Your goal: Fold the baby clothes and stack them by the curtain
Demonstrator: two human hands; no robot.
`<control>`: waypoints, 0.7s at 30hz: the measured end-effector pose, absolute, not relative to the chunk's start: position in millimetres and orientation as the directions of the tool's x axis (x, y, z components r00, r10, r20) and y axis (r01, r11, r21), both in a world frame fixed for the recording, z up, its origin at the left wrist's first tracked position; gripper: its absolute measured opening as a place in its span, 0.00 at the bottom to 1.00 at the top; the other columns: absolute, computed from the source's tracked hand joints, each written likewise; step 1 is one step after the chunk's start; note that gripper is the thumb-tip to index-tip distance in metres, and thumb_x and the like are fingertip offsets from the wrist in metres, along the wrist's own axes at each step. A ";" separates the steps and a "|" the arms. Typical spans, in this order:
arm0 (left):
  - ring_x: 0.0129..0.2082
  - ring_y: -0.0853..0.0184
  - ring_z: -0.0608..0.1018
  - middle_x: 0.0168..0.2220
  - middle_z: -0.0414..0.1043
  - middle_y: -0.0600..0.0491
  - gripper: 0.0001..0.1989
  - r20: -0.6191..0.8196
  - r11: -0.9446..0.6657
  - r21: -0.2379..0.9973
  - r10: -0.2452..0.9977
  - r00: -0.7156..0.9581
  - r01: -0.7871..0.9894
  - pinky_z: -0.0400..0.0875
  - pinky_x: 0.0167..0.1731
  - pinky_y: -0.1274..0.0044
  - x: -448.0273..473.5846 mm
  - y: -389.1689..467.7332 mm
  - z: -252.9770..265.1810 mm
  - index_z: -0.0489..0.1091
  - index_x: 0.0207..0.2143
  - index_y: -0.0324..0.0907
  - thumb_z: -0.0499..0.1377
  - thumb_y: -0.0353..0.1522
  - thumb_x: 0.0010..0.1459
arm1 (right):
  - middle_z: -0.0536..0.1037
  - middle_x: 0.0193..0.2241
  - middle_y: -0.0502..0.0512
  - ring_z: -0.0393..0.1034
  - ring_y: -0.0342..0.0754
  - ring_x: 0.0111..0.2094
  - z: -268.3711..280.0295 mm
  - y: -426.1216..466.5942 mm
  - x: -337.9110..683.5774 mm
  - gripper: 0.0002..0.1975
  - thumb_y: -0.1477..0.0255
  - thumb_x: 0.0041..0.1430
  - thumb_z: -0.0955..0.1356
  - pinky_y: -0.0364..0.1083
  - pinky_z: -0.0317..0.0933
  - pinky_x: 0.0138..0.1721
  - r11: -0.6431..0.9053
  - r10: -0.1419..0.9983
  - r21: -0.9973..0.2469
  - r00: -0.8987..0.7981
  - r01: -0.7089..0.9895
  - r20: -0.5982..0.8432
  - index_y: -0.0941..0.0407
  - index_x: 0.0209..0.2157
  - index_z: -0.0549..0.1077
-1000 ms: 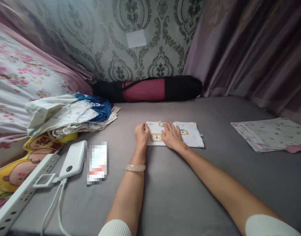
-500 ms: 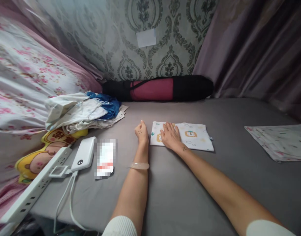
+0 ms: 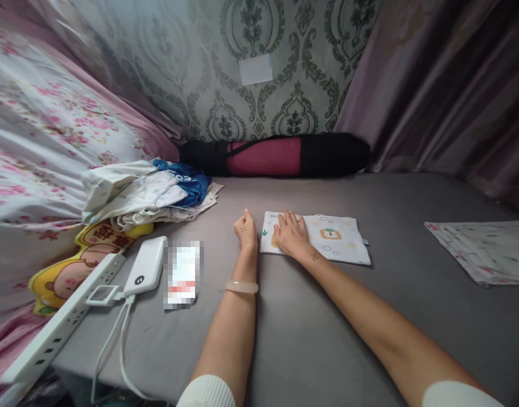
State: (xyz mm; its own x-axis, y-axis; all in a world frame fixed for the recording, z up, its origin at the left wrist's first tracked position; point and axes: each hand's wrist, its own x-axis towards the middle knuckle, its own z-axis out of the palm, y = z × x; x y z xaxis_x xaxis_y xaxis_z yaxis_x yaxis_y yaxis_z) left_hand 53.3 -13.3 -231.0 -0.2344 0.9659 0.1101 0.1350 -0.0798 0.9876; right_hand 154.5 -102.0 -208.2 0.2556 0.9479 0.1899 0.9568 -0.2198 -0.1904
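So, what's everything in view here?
Folded cloth: 1, white patterned, centre
Fabric stack: 1, pale, right
Clothes pile: 1, white, blue, left
Long bag: 1, black, maroon, back
Paper: 1, white, wall
Curtains: several, floral, purple, sides
Cushion: 1, yellow, left
Power strip: 1, white, left
Power bank: 1, white, left
Cables: 2, white, left
Pixelated item: 1, whitish, left
Sheet: 1, grey, underneath
Bracelet: 1, pale, lower centre
Left hand: 1, beside cloth
Right hand: 1, on cloth

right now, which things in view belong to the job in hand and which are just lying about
In the job:
cloth, under the flat right hand
perhaps clothes pile and folded stack, both untouched

Likely just lying about:
power bank
power strip
cushion
long bag
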 end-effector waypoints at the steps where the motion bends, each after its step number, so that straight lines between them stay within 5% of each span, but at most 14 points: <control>1: 0.19 0.73 0.52 0.16 0.44 0.61 0.24 0.114 -0.083 0.987 0.966 -0.232 0.138 0.47 0.20 0.78 53.0 -13.6 -230.1 0.46 0.15 0.44 0.49 0.41 0.62 | 0.57 0.64 0.66 0.47 0.58 0.65 -206.9 -99.7 151.6 0.27 0.67 0.67 0.54 0.58 0.36 0.63 -0.205 0.952 -0.197 0.243 0.959 0.189 0.65 0.61 0.61; 21: 0.19 0.73 0.54 0.15 0.46 0.60 0.25 0.110 -0.074 0.984 0.970 -0.218 0.163 0.49 0.21 0.78 50.7 -12.0 -229.5 0.50 0.13 0.43 0.49 0.39 0.62 | 0.57 0.64 0.66 0.45 0.56 0.66 -204.9 -86.0 127.1 0.28 0.67 0.67 0.54 0.59 0.34 0.64 -0.170 0.964 -0.219 0.208 0.961 0.163 0.66 0.63 0.58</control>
